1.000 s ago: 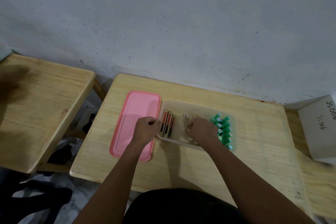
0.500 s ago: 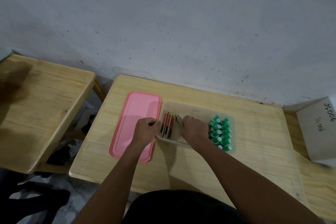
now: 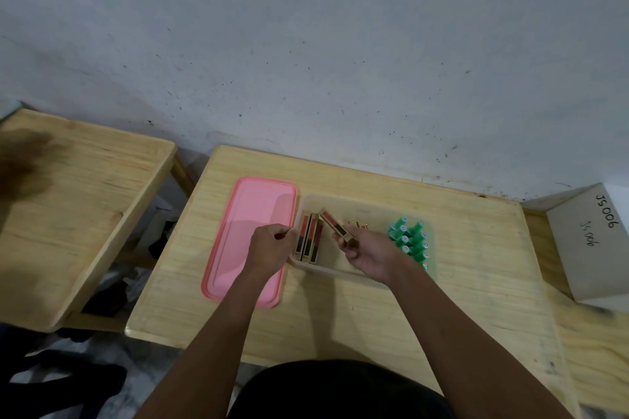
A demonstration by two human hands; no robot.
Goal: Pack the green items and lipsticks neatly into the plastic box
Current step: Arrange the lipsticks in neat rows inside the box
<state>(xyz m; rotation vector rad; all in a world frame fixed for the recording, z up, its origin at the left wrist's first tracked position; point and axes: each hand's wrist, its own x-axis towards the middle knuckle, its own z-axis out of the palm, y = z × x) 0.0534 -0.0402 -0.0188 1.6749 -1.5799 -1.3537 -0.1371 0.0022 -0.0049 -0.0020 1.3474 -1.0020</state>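
- Translucent plastic box (image 3: 360,206) stood on the wooden table (image 3: 374,313); all positions below are given relative to this box.
- Green items (image 3: 410,241) stood upright, packed in tight rows at the box's right end. Judged done.
- Three lipsticks (image 3: 309,239) lay side by side, parallel, against the box's left wall. Judged done.
- A few more lipsticks (image 3: 355,224) sat loose mid-box, partly hidden behind the right hand; count could not be told.
- Right hand (image 3: 371,253) hovered over the box's near middle, fingertips pinched on one lipstick (image 3: 335,223) at its gold end. The tube was tilted, its far end pointing toward the laid row, clear of the floor of the box.
- Left hand (image 3: 270,248) was curled closed at the box's left wall, seemingly steadying the rim; whether it actually gripped the rim could not be told.
- Pink lid (image 3: 252,214) lay flat just left of the box, not yet fitted.
- Remaining, by judgement: lay the held tube beside the three, then line up the loose ones.
- Against the frame half a second earlier: the right hand had been lower, down among the mid-box tubes; it had since lifted one tube out and angled it toward the row. Left hand, lid and green items were unchanged.
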